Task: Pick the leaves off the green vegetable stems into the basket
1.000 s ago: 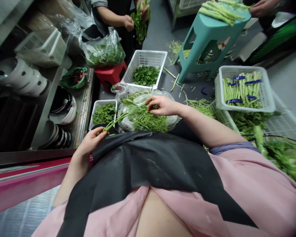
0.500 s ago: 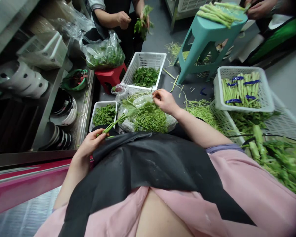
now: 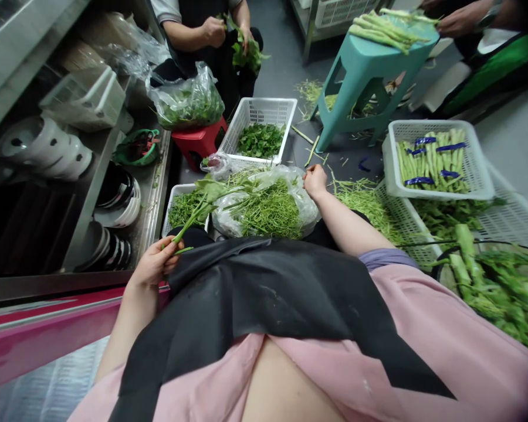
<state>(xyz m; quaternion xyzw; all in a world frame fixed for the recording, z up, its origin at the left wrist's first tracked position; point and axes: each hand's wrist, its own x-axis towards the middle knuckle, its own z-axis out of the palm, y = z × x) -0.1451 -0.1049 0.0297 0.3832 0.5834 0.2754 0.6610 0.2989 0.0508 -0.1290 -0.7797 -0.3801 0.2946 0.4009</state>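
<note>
"Where's the green stalk (image 3: 189,221)?"
"Clamped near its base in the left hand (image 3: 151,262), seemingly so its leaves (image 3: 209,190) reach freely toward the open bag (image 3: 308,206)"
"And the right hand (image 3: 315,181)?"
"Beside the bag, fingers curled together; whether they hold anything, I can't tell"

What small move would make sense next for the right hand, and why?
Probably bring the right hand leftward to the leafy stalk: the left hand grips its lower stem, leaving the leaves exposed, while the right is apart from it, by the plastic bag.
</note>
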